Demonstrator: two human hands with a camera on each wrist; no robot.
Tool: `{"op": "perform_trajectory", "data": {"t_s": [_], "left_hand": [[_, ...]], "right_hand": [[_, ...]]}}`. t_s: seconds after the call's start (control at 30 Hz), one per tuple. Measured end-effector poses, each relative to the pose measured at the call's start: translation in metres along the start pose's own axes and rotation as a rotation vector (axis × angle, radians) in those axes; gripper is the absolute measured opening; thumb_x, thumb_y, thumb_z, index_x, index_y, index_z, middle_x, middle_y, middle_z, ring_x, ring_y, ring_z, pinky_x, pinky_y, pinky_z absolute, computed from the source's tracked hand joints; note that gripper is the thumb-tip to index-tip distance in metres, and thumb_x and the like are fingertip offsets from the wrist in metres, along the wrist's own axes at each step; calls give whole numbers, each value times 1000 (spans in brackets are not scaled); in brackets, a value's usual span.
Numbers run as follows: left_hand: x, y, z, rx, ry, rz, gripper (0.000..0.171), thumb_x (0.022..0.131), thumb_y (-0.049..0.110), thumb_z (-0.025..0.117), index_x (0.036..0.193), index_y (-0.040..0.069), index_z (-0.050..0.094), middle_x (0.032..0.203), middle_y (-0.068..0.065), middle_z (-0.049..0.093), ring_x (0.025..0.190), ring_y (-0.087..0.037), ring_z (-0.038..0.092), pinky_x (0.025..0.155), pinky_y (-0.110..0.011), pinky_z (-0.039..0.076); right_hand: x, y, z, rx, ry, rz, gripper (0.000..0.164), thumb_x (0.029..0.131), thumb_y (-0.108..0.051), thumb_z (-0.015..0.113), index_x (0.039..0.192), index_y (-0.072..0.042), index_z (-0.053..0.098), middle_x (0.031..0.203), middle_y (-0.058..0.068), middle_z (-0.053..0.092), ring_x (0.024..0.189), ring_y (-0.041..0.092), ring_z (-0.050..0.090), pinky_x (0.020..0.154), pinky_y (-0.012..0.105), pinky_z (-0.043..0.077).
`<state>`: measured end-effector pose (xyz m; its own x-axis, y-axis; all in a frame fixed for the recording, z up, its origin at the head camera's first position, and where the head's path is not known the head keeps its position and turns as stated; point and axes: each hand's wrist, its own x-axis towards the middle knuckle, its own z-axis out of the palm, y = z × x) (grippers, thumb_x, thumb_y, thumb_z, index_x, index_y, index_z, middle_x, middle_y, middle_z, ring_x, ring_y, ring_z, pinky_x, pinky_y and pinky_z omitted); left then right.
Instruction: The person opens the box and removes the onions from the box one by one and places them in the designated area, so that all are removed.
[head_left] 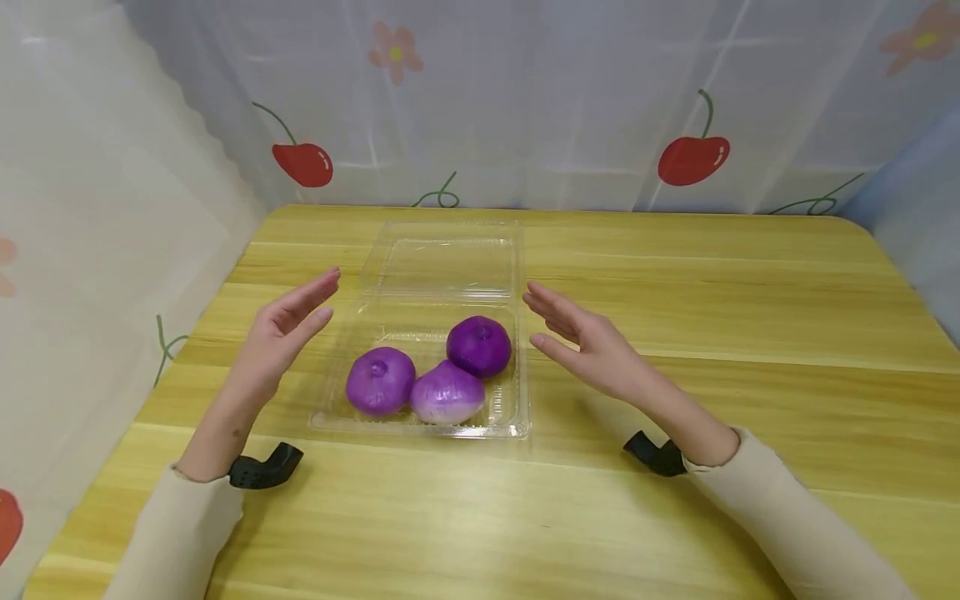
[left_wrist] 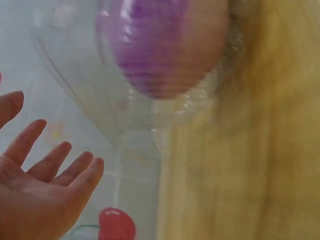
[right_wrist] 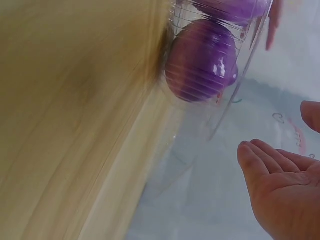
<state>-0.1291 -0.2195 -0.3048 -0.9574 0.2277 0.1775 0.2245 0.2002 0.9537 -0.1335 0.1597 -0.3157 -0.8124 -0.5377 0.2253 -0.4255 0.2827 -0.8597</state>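
Observation:
A clear plastic clamshell box (head_left: 427, 432) lies on the table with its lid (head_left: 450, 258) folded back, away from me. Inside sit three purple onions: a lighter one (head_left: 380, 383) at the left, one with a pale base (head_left: 448, 396) tipped on its side in the middle, and a darker one (head_left: 480, 346) at the back right. My left hand (head_left: 276, 337) hovers beside the box's left side, fingers extended and holding nothing. On the other side, my right hand (head_left: 592, 346) is held up with straight fingers, palm toward the box. Both wrist views show bare palms.
The wooden table (head_left: 720, 292) has a back edge against a curtain (head_left: 525, 108) printed with cherries and flowers. Another stretch of pale cloth (head_left: 97, 167) hangs along the left side. A black curved mount (head_left: 266, 467) sits at each wrist.

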Motion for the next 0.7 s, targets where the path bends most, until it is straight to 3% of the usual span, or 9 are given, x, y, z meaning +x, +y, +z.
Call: {"op": "perform_trajectory", "data": {"t_s": [0.1,0.23,0.43,0.7], "left_hand": [[3,-13,-6,19,-62,-86,51,98,15,51,145,5,33,148,-9,31,134,-27,29,99,-18,36],[6,-26,-9,8,-157,-138,56,99,15,49,148,5,24,152,-13,20,135,-31,25,100,-20,35],[7,-42,-12,-15,-233,-125,53,100,13,46,146,-1,24,148,-21,25,131,-35,32,99,-21,37],[8,-52,-13,-48,-272,-117,50,100,10,44,145,-3,25,146,-22,30,129,-33,36,101,-26,36]], "right_hand": [[6,0,5,6,-2,-18,58,94,-10,57,145,-2,30,143,12,40,129,21,38,103,33,35],[15,3,13,6,-13,-36,57,94,-9,58,144,-1,32,141,12,42,128,21,40,103,31,35],[27,6,22,-33,-45,-57,54,93,-15,60,140,0,39,139,11,45,125,22,43,103,33,35],[37,6,29,-226,-137,-111,56,90,-19,65,138,0,44,138,11,46,126,23,41,104,35,33]]}}
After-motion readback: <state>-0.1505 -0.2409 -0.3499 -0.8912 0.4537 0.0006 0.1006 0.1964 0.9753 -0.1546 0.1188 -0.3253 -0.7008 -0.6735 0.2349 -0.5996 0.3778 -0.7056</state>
